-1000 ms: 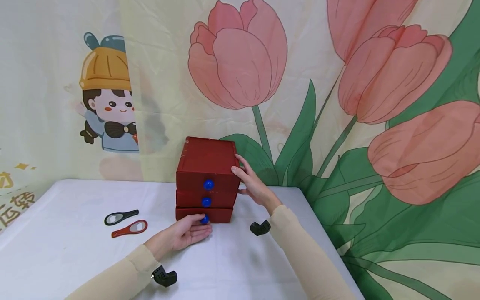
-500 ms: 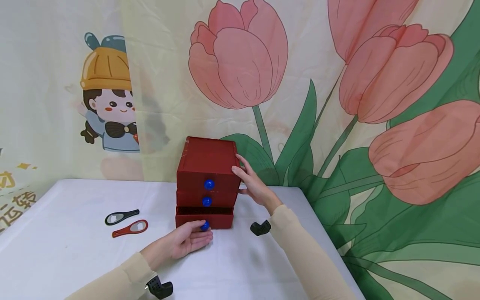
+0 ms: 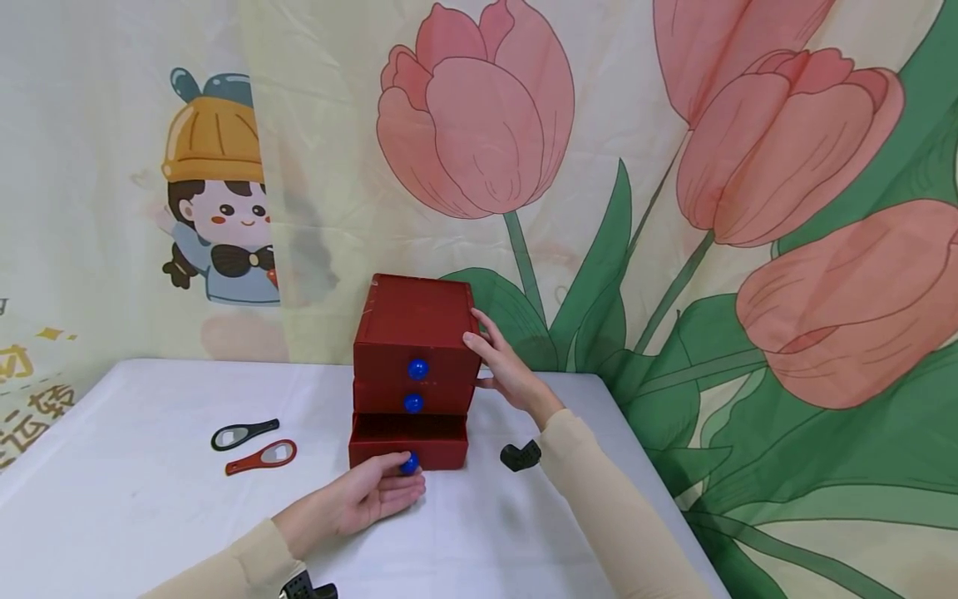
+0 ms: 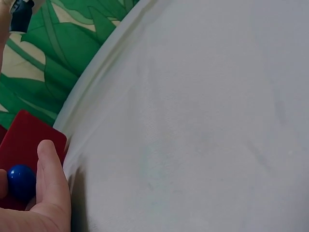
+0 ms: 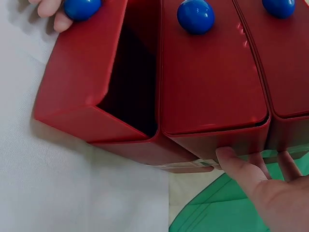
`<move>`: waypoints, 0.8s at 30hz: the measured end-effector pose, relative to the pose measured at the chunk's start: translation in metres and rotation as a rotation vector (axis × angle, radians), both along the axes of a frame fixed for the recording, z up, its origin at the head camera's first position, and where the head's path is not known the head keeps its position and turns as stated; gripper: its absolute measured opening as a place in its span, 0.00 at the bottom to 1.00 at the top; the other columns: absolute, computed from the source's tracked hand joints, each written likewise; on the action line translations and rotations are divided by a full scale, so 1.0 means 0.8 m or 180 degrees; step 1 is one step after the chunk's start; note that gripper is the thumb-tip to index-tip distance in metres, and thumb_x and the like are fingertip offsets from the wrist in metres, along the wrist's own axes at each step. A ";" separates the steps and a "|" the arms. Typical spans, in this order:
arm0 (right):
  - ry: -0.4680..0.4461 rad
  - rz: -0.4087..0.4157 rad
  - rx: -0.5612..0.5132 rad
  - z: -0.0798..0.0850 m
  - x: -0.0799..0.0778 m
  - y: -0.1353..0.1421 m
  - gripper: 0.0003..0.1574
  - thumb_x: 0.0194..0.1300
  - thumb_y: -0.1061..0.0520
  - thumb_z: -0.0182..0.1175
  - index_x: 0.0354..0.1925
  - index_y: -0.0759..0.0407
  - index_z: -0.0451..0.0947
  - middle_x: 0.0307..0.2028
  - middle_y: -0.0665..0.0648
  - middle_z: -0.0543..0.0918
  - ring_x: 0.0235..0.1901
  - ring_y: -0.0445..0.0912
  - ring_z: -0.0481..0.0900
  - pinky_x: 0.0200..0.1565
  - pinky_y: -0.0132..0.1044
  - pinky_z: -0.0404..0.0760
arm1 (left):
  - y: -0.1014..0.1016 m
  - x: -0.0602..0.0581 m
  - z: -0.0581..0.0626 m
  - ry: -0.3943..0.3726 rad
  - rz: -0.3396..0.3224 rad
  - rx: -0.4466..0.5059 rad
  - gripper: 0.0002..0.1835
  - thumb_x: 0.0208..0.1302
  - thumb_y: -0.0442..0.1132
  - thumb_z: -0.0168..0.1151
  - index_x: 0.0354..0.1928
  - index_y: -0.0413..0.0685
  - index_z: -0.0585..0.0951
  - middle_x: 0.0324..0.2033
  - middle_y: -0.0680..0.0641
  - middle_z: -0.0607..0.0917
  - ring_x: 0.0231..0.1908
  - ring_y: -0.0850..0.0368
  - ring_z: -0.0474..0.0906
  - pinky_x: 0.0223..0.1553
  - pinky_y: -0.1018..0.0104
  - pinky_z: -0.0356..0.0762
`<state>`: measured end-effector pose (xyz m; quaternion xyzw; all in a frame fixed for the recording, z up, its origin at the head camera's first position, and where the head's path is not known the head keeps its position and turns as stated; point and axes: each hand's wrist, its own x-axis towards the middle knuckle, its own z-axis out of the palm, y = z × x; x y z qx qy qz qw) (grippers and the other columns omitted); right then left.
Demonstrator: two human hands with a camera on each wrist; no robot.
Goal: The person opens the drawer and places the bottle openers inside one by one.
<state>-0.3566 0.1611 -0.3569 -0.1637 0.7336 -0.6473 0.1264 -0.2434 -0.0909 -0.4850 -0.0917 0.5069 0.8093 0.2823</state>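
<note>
A dark red cabinet (image 3: 415, 312) with three stacked drawers stands near the back of the table, a blue round knob on each drawer. Its bottom drawer (image 3: 374, 453) is pulled partway out, the dark inside showing above its front. My left hand (image 3: 362, 499) pinches the bottom blue knob (image 4: 21, 182) between thumb and fingers. With its fingers spread, my right hand (image 3: 516, 370) rests against the cabinet's right side; in the right wrist view its fingertips touch the side wall by the upper drawers (image 5: 217, 72), which are closed.
A black bottle opener (image 3: 244, 433) and a red bottle opener (image 3: 262, 457) lie on the white-covered table (image 3: 150, 516), left of the cabinet. A tulip-printed curtain (image 3: 322, 208) hangs directly behind. The table's right edge runs just beyond the right forearm.
The bottom drawer has slid out toward me, from nearly closed to partway open. My left hand has moved back with its knob, while the right hand stays at the cabinet's side.
</note>
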 end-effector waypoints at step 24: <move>0.0012 0.0004 0.0011 0.000 0.001 0.001 0.45 0.79 0.35 0.56 0.83 0.24 0.45 0.78 0.55 0.59 0.77 0.59 0.61 0.66 0.71 0.74 | -0.006 0.036 0.002 -0.0083 -0.0125 0.0025 0.34 0.81 0.50 0.60 0.71 0.26 0.68 0.50 0.36 0.90 0.52 0.43 0.89 0.62 0.52 0.83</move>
